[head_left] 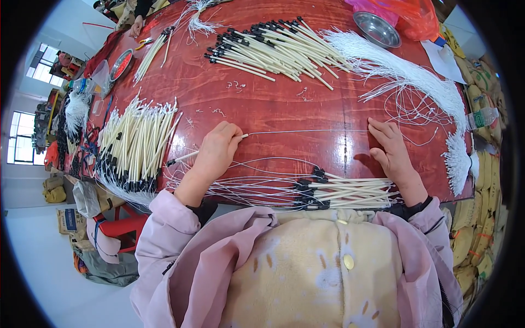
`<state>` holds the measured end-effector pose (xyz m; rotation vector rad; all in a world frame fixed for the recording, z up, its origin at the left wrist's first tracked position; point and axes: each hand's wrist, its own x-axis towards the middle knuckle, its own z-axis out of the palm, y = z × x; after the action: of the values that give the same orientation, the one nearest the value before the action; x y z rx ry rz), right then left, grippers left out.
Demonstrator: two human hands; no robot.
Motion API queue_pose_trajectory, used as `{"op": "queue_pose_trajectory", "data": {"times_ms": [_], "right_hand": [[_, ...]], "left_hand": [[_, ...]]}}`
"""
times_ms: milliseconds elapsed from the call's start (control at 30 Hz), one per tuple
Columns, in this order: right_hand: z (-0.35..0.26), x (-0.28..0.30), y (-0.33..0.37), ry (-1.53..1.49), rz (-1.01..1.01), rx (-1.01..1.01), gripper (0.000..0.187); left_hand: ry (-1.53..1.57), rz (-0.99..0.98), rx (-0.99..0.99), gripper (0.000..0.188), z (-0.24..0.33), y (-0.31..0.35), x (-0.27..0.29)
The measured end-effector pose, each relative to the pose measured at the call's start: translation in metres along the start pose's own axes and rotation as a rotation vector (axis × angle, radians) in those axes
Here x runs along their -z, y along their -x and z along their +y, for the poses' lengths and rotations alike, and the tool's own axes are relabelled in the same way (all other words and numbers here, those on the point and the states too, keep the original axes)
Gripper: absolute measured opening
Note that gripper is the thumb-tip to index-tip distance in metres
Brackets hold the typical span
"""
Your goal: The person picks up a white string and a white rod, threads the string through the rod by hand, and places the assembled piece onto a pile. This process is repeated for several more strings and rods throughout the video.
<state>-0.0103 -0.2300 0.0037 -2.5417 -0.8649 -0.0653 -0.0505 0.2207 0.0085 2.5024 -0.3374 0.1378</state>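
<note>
The left hand (220, 147) grasps a pale stick (188, 158), its black end to the left, above the red table (284, 106). From its right end a white cord (306, 131) runs straight to the right hand (392, 147). There the fingers are spread, the thumb apart; whether they press the cord, I cannot tell. Similar sticks lie near (355, 190), left (139, 136) and far (284, 50).

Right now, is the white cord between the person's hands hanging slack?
No, the white cord runs nearly straight from the pale rod in the left hand to the right hand.
</note>
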Motion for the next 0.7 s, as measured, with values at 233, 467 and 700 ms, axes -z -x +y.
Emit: {"op": "queue_pose_trajectory", "data": {"times_ms": [233,467,700], "right_hand": [[0.001,0.0,0.0,0.003,-0.002,-0.021,0.066],[-0.002,0.006,-0.002,0.013,-0.056,-0.025,0.073],[-0.04,-0.02,-0.02,0.139,-0.101,0.103,0.079]], "left_hand": [[0.008,-0.004,-0.002,0.006,0.005,-0.005,-0.002],[-0.182,-0.05,-0.173,0.009,0.014,-0.028,-0.022],[-0.205,-0.164,-0.536,0.016,0.105,-0.099,-0.111]]}}
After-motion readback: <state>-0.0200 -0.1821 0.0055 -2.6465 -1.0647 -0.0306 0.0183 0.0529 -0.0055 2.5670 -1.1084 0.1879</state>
